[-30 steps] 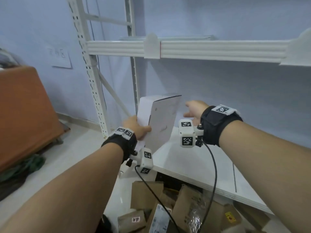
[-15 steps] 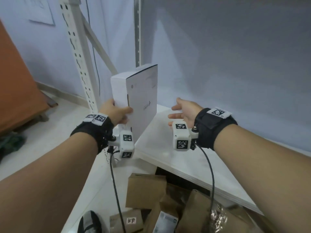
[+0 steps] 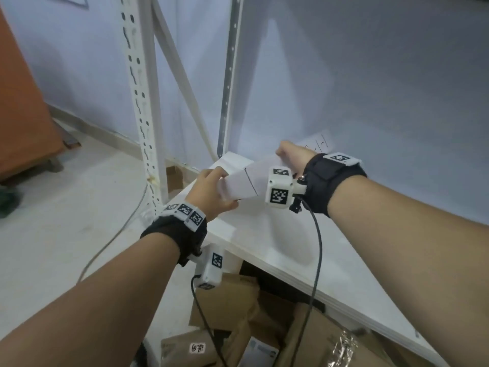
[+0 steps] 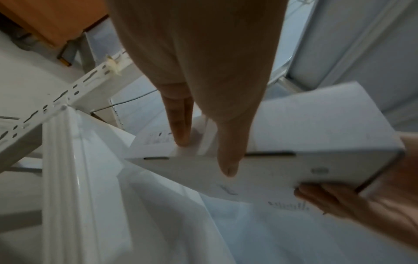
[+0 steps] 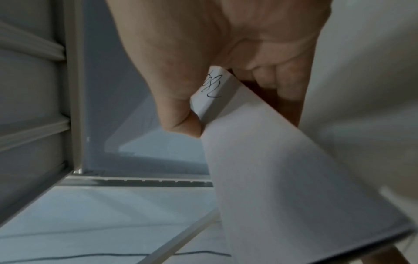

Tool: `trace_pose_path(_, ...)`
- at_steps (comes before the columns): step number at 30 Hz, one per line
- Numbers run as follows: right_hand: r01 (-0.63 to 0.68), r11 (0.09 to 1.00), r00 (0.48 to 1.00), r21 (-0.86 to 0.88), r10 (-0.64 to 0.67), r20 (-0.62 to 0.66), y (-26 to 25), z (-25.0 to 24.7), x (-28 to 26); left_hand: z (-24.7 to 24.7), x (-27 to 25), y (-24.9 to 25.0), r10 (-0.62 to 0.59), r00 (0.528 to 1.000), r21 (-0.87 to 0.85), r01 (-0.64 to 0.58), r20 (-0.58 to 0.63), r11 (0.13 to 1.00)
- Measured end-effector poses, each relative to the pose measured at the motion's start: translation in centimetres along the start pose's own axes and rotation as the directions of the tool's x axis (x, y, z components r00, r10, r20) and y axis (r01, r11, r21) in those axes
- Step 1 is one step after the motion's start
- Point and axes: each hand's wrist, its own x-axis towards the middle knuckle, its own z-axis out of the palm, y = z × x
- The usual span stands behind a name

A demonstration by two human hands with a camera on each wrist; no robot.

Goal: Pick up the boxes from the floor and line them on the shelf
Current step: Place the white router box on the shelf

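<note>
Both hands hold one white box [image 3: 239,185]: the left hand [image 3: 211,193] clamps its near end, thumb on one broad face and fingers [image 4: 178,125] on the other, while the right hand [image 3: 292,157] pinches the far corner, which bears handwriting, between thumb and curled fingers. Half a second ago the left hand alone held the box upright and high, the right hand empty beside it; now the box is tipped over, long side nearly level, low over the back left part of the shelf [image 3: 304,250], whether touching it or just above cannot be told. That suggests the placing step is nearly done, with only setting down and letting go remaining. Outward, the rear upright post [image 3: 227,83] and the wall stand just behind the box, so little room remains backward or leftward, while the shelf surface runs bare to the right. Cardboard boxes [image 3: 225,305] remain on the floor below the shelf's front edge, yet to be lifted.
</note>
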Motion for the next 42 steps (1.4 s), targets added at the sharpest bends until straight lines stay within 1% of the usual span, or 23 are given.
trace_pose_path(2, -0.006, 0.999, 1.000, 0.042, 0.006, -0.009, 1.2, -1.3, 0.3, 0.0, -0.3, 0.0, -0.074, 0.995, -0.018, 0.075, 0.073, 0.997)
trace_pose_path(4, 0.007, 0.996, 1.000, 0.086, -0.006, -0.014, 2.4, -3.0, 0.6, -0.3, -0.1, -0.7, -0.209, 0.975, -0.113, 0.217, 0.078, 0.970)
trace_pose_path(5, -0.005, 0.994, 1.000, 0.107, 0.007, -0.018, 2.6, -3.5, -0.4, -0.4, 0.0, -1.1, -0.300, 0.952, -0.217, 0.306, 0.063, 0.927)
trace_pose_path(7, -0.066, 0.975, 0.997, 0.214, 0.075, -0.030, 2.5, -3.8, -3.7, -0.7, 0.1, -2.2, -0.463, 0.883, -0.413, 0.452, 0.080, 0.791)
trace_pose_path(8, -0.084, 0.960, 0.996, 0.267, 0.092, -0.019, 2.8, -4.0, -4.7, -0.7, 0.1, -2.8, -0.519, 0.848, -0.503, 0.495, 0.104, 0.708)
trace_pose_path(9, -0.093, 0.944, 0.995, 0.315, 0.098, -0.001, 3.5, -4.3, -5.1, -0.4, 0.6, -3.8, -0.552, 0.823, -0.600, 0.509, 0.130, 0.618)
trace_pose_path(11, -0.098, 0.912, 0.995, 0.398, 0.104, 0.006, 5.1, -4.2, -5.3, -0.3, 1.2, -4.5, -0.574, 0.788, -0.693, 0.542, 0.223, 0.476)
trace_pose_path(12, -0.090, 0.898, 0.995, 0.430, 0.103, -0.009, 5.8, -3.9, -5.3, -0.6, 0.5, -3.5, -0.549, 0.788, -0.720, 0.550, 0.280, 0.423)
trace_pose_path(13, -0.086, 0.890, 0.995, 0.449, 0.103, -0.013, 6.5, -3.6, -5.2, -1.0, 0.2, -3.1, -0.496, 0.806, -0.756, 0.535, 0.323, 0.377)
trace_pose_path(14, -0.089, 0.885, 0.995, 0.458, 0.102, -0.004, 7.1, -3.3, -5.0, -1.3, 0.1, -2.6, -0.429, 0.837, -0.786, 0.503, 0.339, 0.359)
trace_pose_path(15, -0.098, 0.880, 0.994, 0.465, 0.106, 0.010, 7.5, -3.0, -4.6, -1.4, 0.5, -2.6, -0.404, 0.856, -0.806, 0.472, 0.322, 0.358)
trace_pose_path(19, -0.124, 0.866, 0.990, 0.485, 0.139, 0.004, 8.3, -1.5, -2.3, -1.0, 2.1, -3.5, -0.543, 0.811, -0.793, 0.471, 0.218, 0.386)
trace_pose_path(22, -0.117, 0.889, 0.985, 0.442, 0.162, -0.065, 9.0, 0.0, 0.9, 0.2, 3.7, -4.6, -0.632, 0.755, -0.816, 0.471, 0.176, 0.335)
trace_pose_path(24, -0.099, 0.908, 0.983, 0.408, 0.152, -0.098, 10.8, 0.5, 4.9, 0.8, 4.7, -5.3, -0.654, 0.742, -0.817, 0.464, 0.147, 0.343)
trace_pose_path(25, -0.094, 0.921, 0.984, 0.378, 0.144, -0.107, 11.4, 0.8, 6.4, 1.0, 5.2, -5.6, -0.644, 0.753, -0.811, 0.457, 0.135, 0.365)
trace_pose_path(28, -0.108, 0.968, 0.989, 0.225, 0.128, -0.079, 10.8, 1.2, 6.6, 1.8, 6.7, -6.6, -0.610, 0.786, -0.697, 0.495, 0.104, 0.518)
trace_pose_path(30, -0.127, 0.977, 0.990, 0.171, 0.136, -0.042, 10.7, 1.4, 7.3, 2.0, 7.4, -7.1, -0.584, 0.806, -0.614, 0.512, 0.100, 0.601)
trace_pose_path(33, -0.120, 0.980, 0.991, 0.161, 0.128, -0.043, 11.1, 1.8, 9.1, 2.4, 8.7, -8.4, -0.579, 0.800, -0.495, 0.572, 0.159, 0.654)
trace_pose_path(35, -0.161, 0.973, 0.985, 0.162, 0.168, -0.029, 11.2, 2.0, 9.2, 2.4, 9.0, -9.2, -0.566, 0.798, -0.480, 0.588, 0.209, 0.652)
trace_pose_path(38, -0.189, 0.977, 0.981, 0.103, 0.192, -0.021, 11.2, 1.8, 8.4, 2.3, 8.8, -9.1, -0.547, 0.808, -0.548, 0.566, 0.219, 0.616)
trace_pose_path(39, -0.202, 0.969, 0.978, 0.145, 0.206, -0.018, 11.4, 2.0, 8.2, 2.2, 8.7, -9.2, -0.552, 0.807, -0.582, 0.557, 0.210, 0.592)
trace_pose_path(40, -0.202, 0.951, 0.976, 0.233, 0.215, -0.029, 11.6, 2.3, 8.0, 2.1, 8.4, -8.8, -0.555, 0.806, -0.614, 0.548, 0.206, 0.568)
trace_pose_path(42, -0.197, 0.920, 0.972, 0.338, 0.228, -0.054, 13.0, 3.0, 9.2, 2.4, 8.5, -8.9, -0.584, 0.787, -0.652, 0.551, 0.199, 0.520)
